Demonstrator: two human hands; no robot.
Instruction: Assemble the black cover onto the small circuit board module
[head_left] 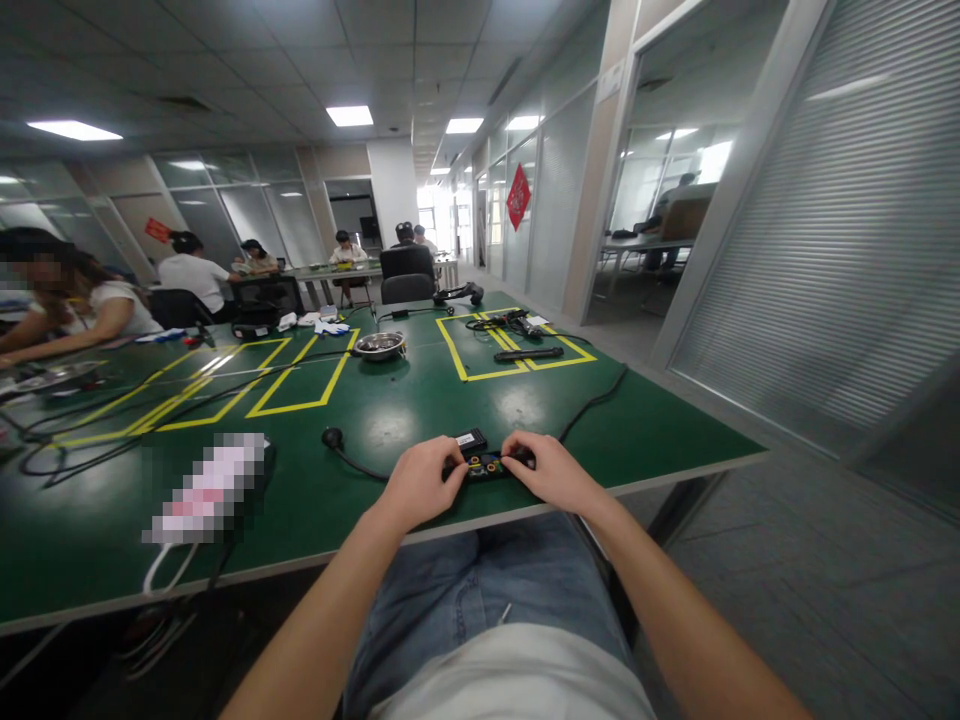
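Near the front edge of the green table, a small dark circuit board (484, 465) with orange-ringed parts lies between my hands. My left hand (424, 482) pinches its left end, where a black cable with a plug (333, 438) runs off to the left. At the board's right end my right hand (547, 470) has its fingers closed, beside another black cable (594, 400) that leads away to the right. Just behind the board is a black casing piece (471, 439) with a pale label. My fingertips partly hide both ends of the board.
A metal bowl (380, 346) stands further back on the green table (660, 420). Yellow tape outlines surround cables and a black bar (529, 354) at the back right. A blurred pink-white object (214, 488) lies at the left front. People sit at the left and behind.
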